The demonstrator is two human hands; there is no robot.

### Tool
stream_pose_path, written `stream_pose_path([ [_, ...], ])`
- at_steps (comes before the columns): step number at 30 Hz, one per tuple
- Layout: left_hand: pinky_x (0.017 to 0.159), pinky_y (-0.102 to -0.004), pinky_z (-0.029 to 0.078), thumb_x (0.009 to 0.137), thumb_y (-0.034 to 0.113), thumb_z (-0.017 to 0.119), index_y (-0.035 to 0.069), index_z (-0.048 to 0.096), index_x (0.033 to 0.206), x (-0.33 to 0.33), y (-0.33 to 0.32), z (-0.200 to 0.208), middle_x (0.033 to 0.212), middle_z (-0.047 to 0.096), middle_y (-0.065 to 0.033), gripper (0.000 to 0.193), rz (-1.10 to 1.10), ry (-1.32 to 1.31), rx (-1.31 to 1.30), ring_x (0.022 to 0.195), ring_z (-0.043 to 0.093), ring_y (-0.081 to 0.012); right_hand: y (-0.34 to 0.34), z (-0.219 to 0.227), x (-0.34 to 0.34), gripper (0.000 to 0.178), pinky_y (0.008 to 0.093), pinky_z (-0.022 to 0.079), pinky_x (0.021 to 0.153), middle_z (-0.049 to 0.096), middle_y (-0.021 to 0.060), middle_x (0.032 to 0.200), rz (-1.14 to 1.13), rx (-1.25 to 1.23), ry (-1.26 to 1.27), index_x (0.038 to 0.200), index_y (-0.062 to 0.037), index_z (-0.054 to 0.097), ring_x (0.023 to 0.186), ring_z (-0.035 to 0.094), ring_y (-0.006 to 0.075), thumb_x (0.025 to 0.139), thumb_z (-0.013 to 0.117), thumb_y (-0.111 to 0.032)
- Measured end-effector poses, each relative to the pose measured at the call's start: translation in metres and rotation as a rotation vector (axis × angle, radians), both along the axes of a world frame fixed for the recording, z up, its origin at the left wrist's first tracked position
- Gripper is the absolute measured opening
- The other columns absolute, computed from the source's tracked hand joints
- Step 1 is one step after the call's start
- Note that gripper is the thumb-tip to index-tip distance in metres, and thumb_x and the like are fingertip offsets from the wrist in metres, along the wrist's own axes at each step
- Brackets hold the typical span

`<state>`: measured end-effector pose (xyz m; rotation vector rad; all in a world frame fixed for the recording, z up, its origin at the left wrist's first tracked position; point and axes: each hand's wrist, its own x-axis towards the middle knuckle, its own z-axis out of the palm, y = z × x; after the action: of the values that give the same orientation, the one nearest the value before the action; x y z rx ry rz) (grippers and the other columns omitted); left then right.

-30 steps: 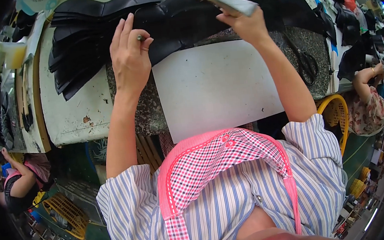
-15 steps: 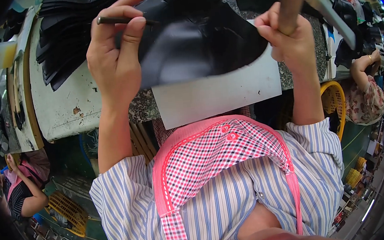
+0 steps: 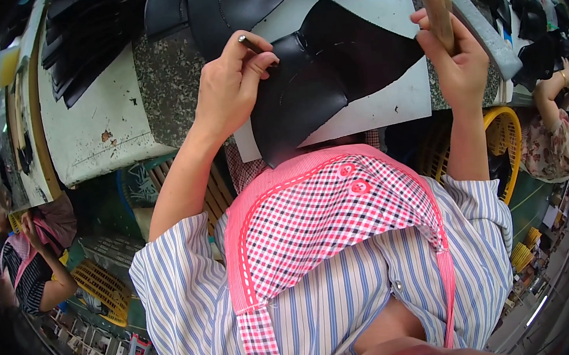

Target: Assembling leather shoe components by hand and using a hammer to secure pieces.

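Observation:
My left hand (image 3: pixel 229 90) is closed round a slim metal punch (image 3: pixel 250 43), its thumb and fingers at the edge of a black leather piece (image 3: pixel 319 71). That piece bends, with a seam across its middle, and its lower corner hangs toward my apron. My right hand (image 3: pixel 460 65) is closed round the wooden handle of a hammer (image 3: pixel 442 15), whose long grey head slants down past the hand. The right thumb meets the leather's right corner; whether it pinches the leather I cannot tell. Beneath the leather lies a white board (image 3: pixel 397 105).
The board rests on a speckled stone slab (image 3: pixel 173 85). Black leather pieces (image 3: pixel 233 4) lie beyond it, and a stack of dark leather (image 3: pixel 84 49) stands at the far left. A yellow basket (image 3: pixel 510 135) is below the bench's right side. Other people work at both sides.
The leather piece has turned and come down nearer to me, uncovering the far part of the board. My left hand has moved right and nearer; my right hand has shifted slightly right with the hammer.

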<state>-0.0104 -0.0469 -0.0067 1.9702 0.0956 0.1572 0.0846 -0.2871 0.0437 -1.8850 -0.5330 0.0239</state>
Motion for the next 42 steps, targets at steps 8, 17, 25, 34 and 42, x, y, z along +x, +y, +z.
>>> stream_pose_path([
  [8,0.058,-0.0226,0.047,0.084,0.004,0.046,0.001,0.048,0.086,-0.003,0.006,-0.004,0.071,0.062,-0.0067,0.004,0.045,0.046,-0.116,0.061,0.060,-0.0123,0.007,0.021,-0.020,0.021,0.0193,0.038,0.060,0.052,0.0038,0.073,0.234,-0.440,-0.294,0.093,0.0016,0.054,0.066,0.048,0.0080,0.075,0.062,-0.008],
  [17,0.053,-0.0220,0.045,0.084,0.005,0.045,0.001,0.048,0.086,0.001,0.014,-0.006,0.071,0.062,-0.0067,0.005,-0.004,0.084,-0.212,0.055,0.057,-0.0098,0.017,0.062,-0.004,0.022,0.0153,0.031,0.045,0.051,-0.0035,0.062,0.007,0.006,-0.264,0.091,0.0009,0.057,0.051,0.042,0.0028,0.081,0.059,-0.018],
  [25,0.047,-0.0185,0.040,0.085,0.008,0.045,0.003,0.048,0.085,0.004,0.024,-0.009,0.073,0.062,-0.0044,0.006,-0.013,0.218,-0.363,0.049,0.050,-0.0044,0.021,0.033,-0.022,0.022,0.0210,0.043,0.064,0.059,0.0027,0.075,0.290,-0.261,0.161,0.096,0.0038,0.056,0.069,0.054,0.0086,0.077,0.057,-0.006],
  [34,0.050,-0.0233,0.043,0.083,0.006,0.046,0.005,0.047,0.086,0.005,0.027,-0.002,0.072,0.061,-0.0048,0.004,-0.129,0.189,-0.223,0.053,0.052,-0.0096,0.033,0.049,-0.018,0.019,0.0183,0.040,0.057,0.057,0.0016,0.075,0.293,-0.062,0.060,0.092,0.0032,0.057,0.063,0.051,0.0069,0.078,0.059,-0.010],
  [42,0.062,-0.0273,0.047,0.082,0.003,0.046,0.004,0.046,0.086,0.001,0.021,-0.002,0.078,0.062,-0.0086,0.004,-0.245,-0.052,0.285,0.071,0.060,-0.0168,0.059,0.049,-0.009,0.017,0.0304,0.039,0.050,0.046,0.0173,0.063,0.431,-0.656,-0.181,0.087,-0.0036,0.051,0.051,0.048,0.0250,0.074,0.060,-0.011],
])
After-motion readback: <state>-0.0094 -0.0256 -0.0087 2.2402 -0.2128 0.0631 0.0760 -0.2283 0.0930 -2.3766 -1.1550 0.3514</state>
